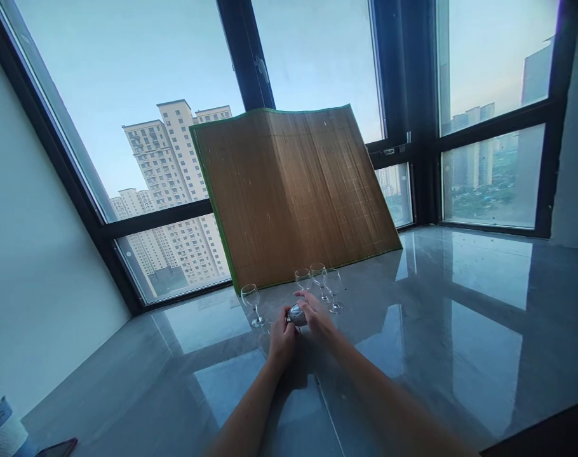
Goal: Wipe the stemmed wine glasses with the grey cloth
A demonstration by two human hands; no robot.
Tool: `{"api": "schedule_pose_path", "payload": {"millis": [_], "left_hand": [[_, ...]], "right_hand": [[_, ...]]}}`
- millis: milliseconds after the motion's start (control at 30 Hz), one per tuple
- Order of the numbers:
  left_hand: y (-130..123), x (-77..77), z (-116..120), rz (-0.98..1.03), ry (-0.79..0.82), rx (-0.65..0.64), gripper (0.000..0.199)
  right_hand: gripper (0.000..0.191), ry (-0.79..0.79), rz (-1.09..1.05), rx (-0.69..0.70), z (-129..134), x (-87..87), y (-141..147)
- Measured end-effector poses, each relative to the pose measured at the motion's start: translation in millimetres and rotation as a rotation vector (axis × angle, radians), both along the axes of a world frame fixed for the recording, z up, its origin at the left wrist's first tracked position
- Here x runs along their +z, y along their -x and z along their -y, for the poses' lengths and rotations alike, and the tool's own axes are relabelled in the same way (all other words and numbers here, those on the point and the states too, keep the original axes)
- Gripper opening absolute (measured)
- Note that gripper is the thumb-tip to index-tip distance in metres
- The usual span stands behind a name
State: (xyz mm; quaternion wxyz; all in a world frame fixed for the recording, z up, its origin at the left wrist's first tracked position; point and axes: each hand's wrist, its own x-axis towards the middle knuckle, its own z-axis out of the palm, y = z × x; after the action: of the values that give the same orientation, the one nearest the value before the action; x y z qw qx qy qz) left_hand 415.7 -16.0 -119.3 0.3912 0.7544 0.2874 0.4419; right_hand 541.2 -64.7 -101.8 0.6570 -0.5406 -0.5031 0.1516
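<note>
Between my hands is a shiny grey rounded vessel [297,315], tilted onto its side; my fingers hide part of it and I cannot make out its exact kind. My left hand [282,336] wraps round its left end. From the right, my right hand [316,315] holds the other end, with some fingers stretched over the top. Just left of my hands stands a clear stemmed glass [251,297]. Beyond my right hand are three more upright stemmed glasses, grouped close together: a left one [303,279], a middle one [318,274] and a right one [333,284].
A brown woven mat [298,197] with green edging leans against the dark window frame [406,76] behind the glasses. Glossy grey tiles [441,381] form the surface under my hands. A phone [58,448] and a blue-and-white roll-like thing [6,428] lie at the lower left.
</note>
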Motion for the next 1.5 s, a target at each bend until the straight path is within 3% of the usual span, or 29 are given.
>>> {"api": "schedule_pose_path", "payload": {"millis": [167, 300, 500, 667, 1000, 1200, 1333, 1500], "left_hand": [[-2, -5.3, 4, -0.061, -0.058, -0.124, 0.050], [-4, -8.3, 3, -0.111, -0.069, -0.109, 0.067], [-8, -3.8, 2, -0.012, -0.027, -0.094, 0.054], [-8, -2.9, 4, 0.048, 0.055, -0.183, 0.055], [-8, -1.5, 2, 0.123, 0.101, -0.277, 0.060], [-8, -0.7, 3, 0.166, 0.134, -0.246, 0.063], [-8, -0.9, 1, 0.190, 0.163, -0.195, 0.064], [-7, -2.5, -5, 0.205, 0.193, -0.169, 0.067]], "right_hand": [[0.042, -0.044, -0.064, -0.022, 4, 3.0, 0], [0.050, -0.075, -0.102, -0.067, 6, 4.3, 0], [0.052, -0.059, -0.033, -0.125, 9, 7.1, 0], [0.056, -0.013, 0.085, -0.158, 15, 12.3, 3], [0.053, -0.118, 0.156, -0.278, 18, 14.2, 11], [0.036, -0.115, 0.200, -0.235, 20, 16.3, 15], [0.043, -0.124, 0.236, -0.151, 21, 15.7, 16], [0.043, -0.134, 0.104, -0.014, 14, 12.8, 14]]}}
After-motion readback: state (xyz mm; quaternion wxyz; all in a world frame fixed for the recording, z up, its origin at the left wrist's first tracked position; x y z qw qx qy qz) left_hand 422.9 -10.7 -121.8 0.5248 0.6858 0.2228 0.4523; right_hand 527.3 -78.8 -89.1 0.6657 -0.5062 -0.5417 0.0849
